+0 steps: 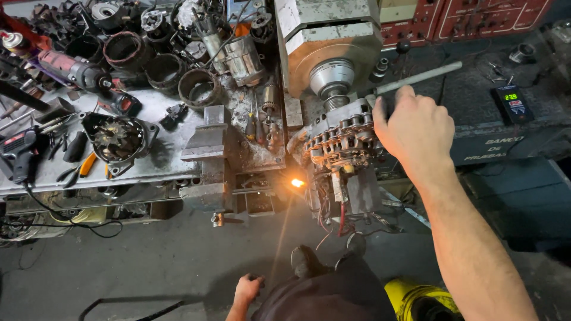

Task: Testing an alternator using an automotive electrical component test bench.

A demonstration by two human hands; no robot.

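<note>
Down low, the left hand hangs by the leg, fingers curled, holding nothing. Far nearer the work, the right hand grips a grey bar beside the alternator, clamped at the test bench's left edge. Its bar points up-right.

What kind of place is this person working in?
Most likely an auto-electric repair workshop: the right hand grips an alternator mounted on a test machine, and dismantled motor housings crowd the workbench.

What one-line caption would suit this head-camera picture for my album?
Right hand grips an alternator mounted on a test machine; left hand hangs low.
</note>
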